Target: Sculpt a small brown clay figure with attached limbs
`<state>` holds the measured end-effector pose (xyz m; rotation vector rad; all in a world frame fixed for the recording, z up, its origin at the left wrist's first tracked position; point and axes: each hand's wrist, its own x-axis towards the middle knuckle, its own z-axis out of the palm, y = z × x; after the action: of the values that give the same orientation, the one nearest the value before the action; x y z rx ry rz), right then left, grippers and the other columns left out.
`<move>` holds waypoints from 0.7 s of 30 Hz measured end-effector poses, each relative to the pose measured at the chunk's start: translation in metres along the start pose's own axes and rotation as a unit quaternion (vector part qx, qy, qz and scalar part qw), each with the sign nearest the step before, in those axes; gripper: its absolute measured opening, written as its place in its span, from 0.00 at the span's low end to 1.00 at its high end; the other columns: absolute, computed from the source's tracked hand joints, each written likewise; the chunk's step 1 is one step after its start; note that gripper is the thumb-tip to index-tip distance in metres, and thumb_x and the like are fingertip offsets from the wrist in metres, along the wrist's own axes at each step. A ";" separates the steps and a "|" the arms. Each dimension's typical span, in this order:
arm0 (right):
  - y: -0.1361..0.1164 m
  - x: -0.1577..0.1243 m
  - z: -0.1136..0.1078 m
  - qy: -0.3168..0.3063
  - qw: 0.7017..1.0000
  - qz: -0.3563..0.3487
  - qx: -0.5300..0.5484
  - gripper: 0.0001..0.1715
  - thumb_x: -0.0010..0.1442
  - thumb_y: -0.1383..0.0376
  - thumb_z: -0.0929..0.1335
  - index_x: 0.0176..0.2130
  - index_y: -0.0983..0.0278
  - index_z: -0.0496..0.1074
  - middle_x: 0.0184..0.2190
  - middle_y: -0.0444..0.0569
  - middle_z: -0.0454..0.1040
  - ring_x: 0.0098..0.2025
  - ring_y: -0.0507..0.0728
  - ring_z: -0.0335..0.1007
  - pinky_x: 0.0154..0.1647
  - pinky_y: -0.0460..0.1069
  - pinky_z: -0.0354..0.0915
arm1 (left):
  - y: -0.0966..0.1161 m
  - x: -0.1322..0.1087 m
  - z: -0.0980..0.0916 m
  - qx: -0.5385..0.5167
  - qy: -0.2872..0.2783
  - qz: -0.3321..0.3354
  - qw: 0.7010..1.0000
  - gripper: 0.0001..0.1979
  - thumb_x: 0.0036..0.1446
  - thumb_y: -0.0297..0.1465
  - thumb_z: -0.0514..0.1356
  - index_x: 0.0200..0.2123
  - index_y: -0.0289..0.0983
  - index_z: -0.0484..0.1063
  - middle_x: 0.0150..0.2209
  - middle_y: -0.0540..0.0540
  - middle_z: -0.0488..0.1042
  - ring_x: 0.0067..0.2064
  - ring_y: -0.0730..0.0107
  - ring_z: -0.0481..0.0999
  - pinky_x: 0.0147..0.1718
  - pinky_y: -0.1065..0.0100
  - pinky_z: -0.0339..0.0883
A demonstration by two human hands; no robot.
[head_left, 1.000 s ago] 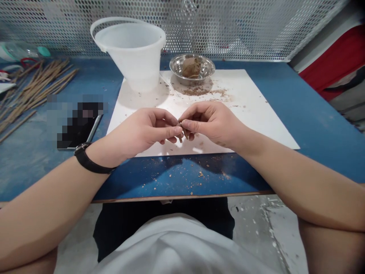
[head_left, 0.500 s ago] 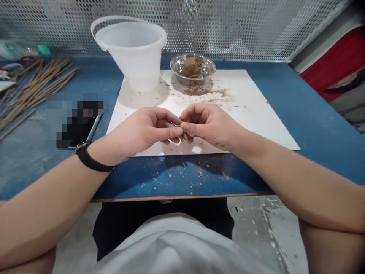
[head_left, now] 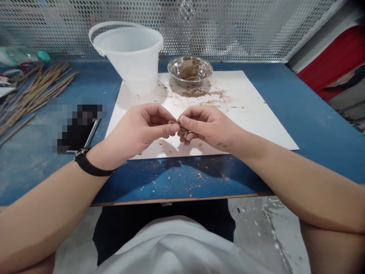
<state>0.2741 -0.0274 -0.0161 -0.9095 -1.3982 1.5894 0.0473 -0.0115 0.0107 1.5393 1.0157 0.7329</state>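
Observation:
My left hand [head_left: 142, 131] and my right hand [head_left: 208, 125] meet above the near edge of a white board [head_left: 256, 114]. Both pinch a small brown clay piece [head_left: 172, 122] between thumbs and fingertips; most of it is hidden by the fingers. A black watch band sits on my left wrist. Behind the hands a steel bowl [head_left: 190, 70] holds a brown clay lump. A white plastic bucket [head_left: 129, 53] stands to its left on the board's far corner.
Brown crumbs lie on the board and the blue table [head_left: 299, 110] in front. A phone [head_left: 76, 131] lies left of the board. A bundle of thin sticks [head_left: 31, 95] is spread at far left. A perforated metal screen [head_left: 228, 26] closes the back.
Both hands have stayed together, pinching and working the clay piece; they shifted slightly left and up in view. Nothing else moved.

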 end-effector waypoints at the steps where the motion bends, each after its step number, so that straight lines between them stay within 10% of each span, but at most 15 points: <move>1: -0.001 0.000 0.000 -0.002 1.000 -0.004 -0.003 0.29 0.52 0.47 0.89 0.37 0.62 0.81 0.30 0.44 0.84 0.32 0.53 0.81 0.35 0.49 0.81 | -0.001 0.000 0.000 0.004 0.010 0.005 1.000 0.21 0.48 0.42 0.84 0.36 0.39 0.81 0.37 0.45 0.89 0.41 0.57 0.90 0.43 0.59 0.84; 21: 0.003 -0.001 -0.004 0.113 0.977 -0.106 -0.149 0.22 0.55 0.52 0.87 0.41 0.63 0.87 0.30 0.45 0.84 0.31 0.55 0.79 0.33 0.52 0.78 | -0.010 0.003 -0.001 0.061 0.066 0.061 0.994 0.11 0.54 0.35 0.80 0.36 0.37 0.86 0.35 0.45 0.89 0.34 0.63 0.86 0.32 0.66 0.77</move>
<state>0.2776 -0.0264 -0.0193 -1.0408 -1.5349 1.0988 0.0460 -0.0079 0.0009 1.6872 1.0893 0.8810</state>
